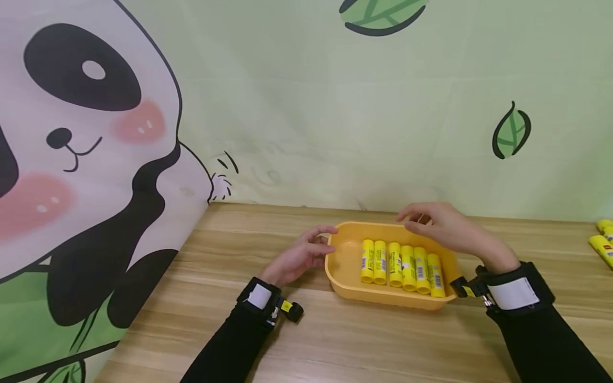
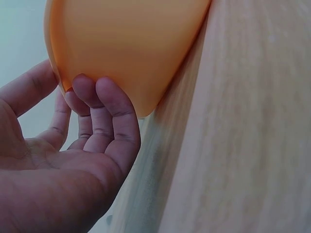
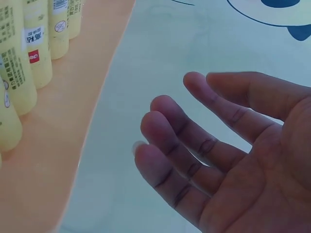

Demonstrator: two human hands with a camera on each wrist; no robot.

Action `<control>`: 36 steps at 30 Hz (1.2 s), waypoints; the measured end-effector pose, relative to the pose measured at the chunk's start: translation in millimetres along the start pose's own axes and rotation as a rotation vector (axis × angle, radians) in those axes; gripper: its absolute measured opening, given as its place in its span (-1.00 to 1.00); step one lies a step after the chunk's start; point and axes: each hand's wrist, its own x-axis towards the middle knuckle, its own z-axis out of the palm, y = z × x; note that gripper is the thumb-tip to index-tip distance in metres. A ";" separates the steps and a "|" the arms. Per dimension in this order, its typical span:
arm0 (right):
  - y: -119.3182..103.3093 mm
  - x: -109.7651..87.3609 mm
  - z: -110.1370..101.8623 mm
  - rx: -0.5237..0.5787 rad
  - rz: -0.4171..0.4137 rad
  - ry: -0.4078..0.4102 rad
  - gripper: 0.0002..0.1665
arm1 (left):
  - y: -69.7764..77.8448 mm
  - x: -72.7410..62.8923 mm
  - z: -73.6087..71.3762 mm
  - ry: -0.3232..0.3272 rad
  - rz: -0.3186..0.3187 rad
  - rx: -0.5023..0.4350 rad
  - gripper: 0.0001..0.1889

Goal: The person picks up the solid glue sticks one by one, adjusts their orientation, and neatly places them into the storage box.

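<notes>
My left hand (image 1: 303,254) is at the left end of a yellow-orange plastic tray (image 1: 345,287), its fingers loosely bent. In the left wrist view, fingertips (image 2: 116,94) touch or nearly touch the tray's outer wall, with the thumb by the rim. Several yellow glue sticks (image 1: 395,265) lie side by side in a row across the tray's middle and right part. Above the tray's far right rim hovers my right hand (image 1: 442,226), its fingers slightly bent. Nothing shows between those fingers in the right wrist view, where the glue sticks (image 3: 36,43) appear at the left.
On the wooden table (image 1: 306,340), more yellow sticks (image 1: 602,249) lie at the far right edge, partly cut off. Behind stands a pale green backdrop (image 1: 287,106) printed with a panda and leaves. Each wrist wears a black strap with a small camera.
</notes>
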 end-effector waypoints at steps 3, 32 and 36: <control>1.2 -1.0 -1.3 0.002 -0.001 -0.005 -0.70 | -0.4 0.6 0.5 0.002 0.000 0.003 -0.47; 24.8 -26.2 -50.6 -0.059 0.099 0.117 -0.67 | 0.2 1.2 1.2 0.010 -0.006 0.021 -0.47; 33.8 -33.4 -60.2 -0.063 0.114 0.149 -0.66 | -0.1 1.7 1.6 0.014 -0.013 0.024 -0.48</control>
